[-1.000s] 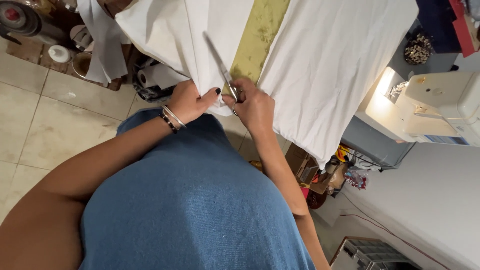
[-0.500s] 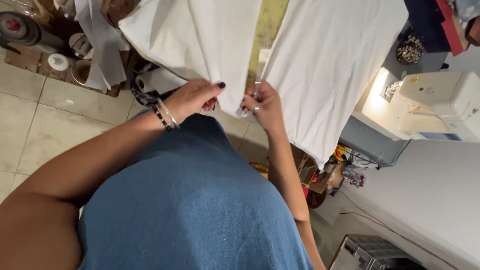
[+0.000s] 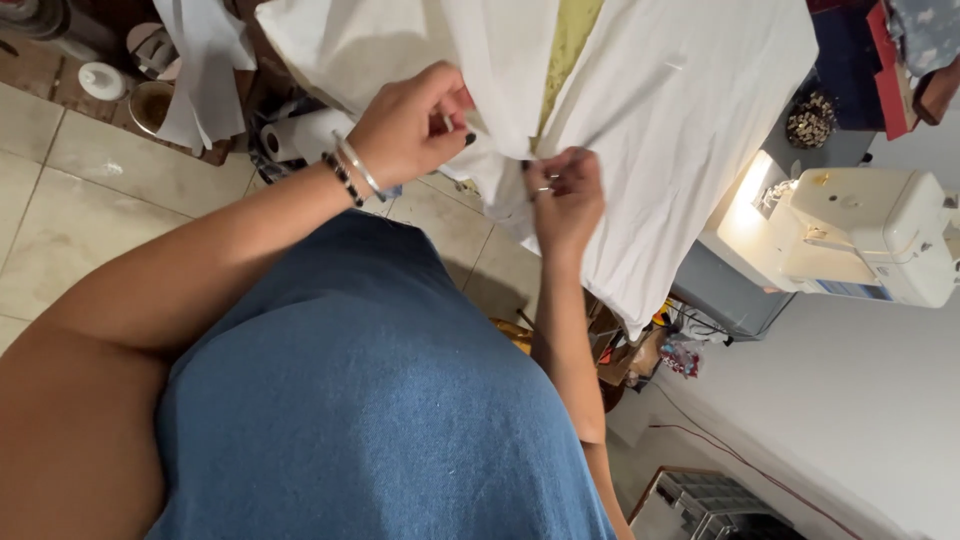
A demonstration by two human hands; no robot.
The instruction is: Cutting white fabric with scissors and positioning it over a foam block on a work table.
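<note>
Over tiled floor point(image 3: 60, 220), both hands point(image 3: 405, 125) pinch white fabric point(image 3: 680, 110).

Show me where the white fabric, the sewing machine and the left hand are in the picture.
white fabric point(image 3: 690, 110): head view, on the broad flat panel at the right.
sewing machine point(image 3: 865, 235): head view, on its white front body.
left hand point(image 3: 405, 130): head view, on the back of the hand, above the bracelets.

No clear packages, labels, signs or screens anywhere in view.
</note>
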